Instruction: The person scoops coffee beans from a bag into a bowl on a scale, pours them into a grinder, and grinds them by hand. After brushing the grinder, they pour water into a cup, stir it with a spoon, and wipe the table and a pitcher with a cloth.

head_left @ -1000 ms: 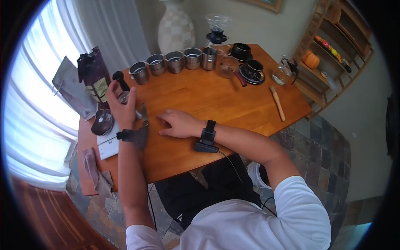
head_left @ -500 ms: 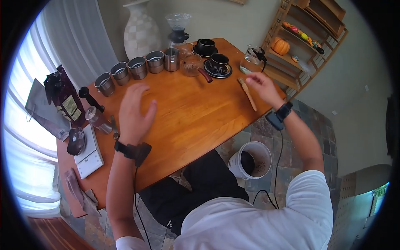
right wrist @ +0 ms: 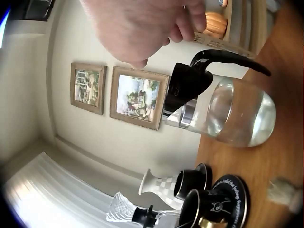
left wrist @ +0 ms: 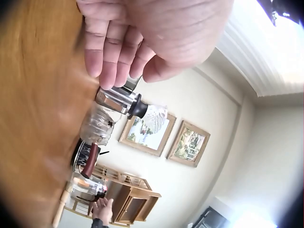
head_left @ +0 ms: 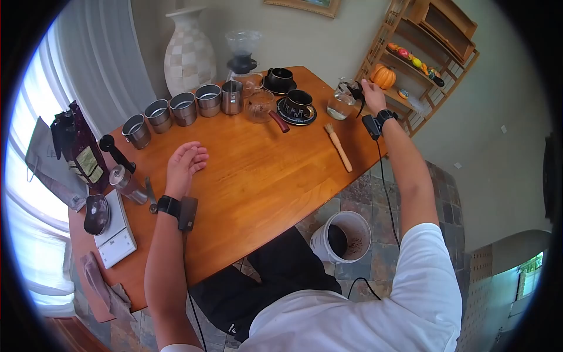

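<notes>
A glass pot [head_left: 340, 107] with a black handle [right wrist: 223, 55] stands at the table's far right, holding some clear liquid. Beside that handle is my right hand [head_left: 373, 97], its fingers loosely bent; in the right wrist view a gap shows between hand and handle. My left hand [head_left: 186, 167] hovers over the left half of the table with relaxed fingers and nothing in them. Closest to it are the steel cups [head_left: 183, 109] behind and a metal hand grinder [head_left: 128, 185] to its left.
A wooden-handled brush [head_left: 339, 149] lies in front of the pot. Black cups on saucers [head_left: 298, 111], a glass server with a red-brown handle [head_left: 279, 121] and a dripper [head_left: 242, 58] stand along the back. At left are a white scale [head_left: 117, 237], a coffee bag [head_left: 88, 155] and a cloth [head_left: 105, 287].
My right hand has swung from the table's middle out to the glass pot's handle at the right. The left hand has come away from the grinder, and my view has turned right.
</notes>
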`<action>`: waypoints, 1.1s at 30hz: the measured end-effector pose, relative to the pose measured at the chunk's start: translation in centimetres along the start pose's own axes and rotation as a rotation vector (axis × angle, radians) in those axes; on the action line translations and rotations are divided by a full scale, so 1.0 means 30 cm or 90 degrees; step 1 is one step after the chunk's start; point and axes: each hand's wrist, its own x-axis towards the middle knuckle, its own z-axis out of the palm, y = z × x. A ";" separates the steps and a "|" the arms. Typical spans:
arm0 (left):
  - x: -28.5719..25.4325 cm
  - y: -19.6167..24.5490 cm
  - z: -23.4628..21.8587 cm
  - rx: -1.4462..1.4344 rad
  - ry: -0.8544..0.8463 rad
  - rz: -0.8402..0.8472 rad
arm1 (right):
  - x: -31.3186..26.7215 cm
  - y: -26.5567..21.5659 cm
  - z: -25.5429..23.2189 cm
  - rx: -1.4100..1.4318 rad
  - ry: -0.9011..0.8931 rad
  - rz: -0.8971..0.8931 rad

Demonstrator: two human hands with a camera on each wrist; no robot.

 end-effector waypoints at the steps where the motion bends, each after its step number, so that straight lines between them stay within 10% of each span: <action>1: 0.000 0.003 -0.002 -0.002 0.002 0.001 | 0.002 0.002 0.010 -0.035 -0.024 0.030; 14: 0.002 0.009 0.011 0.017 -0.006 -0.006 | -0.032 -0.018 0.061 0.293 -0.098 0.308; 24: -0.002 0.014 0.017 0.027 -0.004 -0.010 | 0.054 -0.061 -0.033 0.264 -0.073 0.246; 33: 0.003 0.004 0.005 0.036 -0.014 -0.004 | 0.194 -0.432 -0.090 0.476 -0.150 0.208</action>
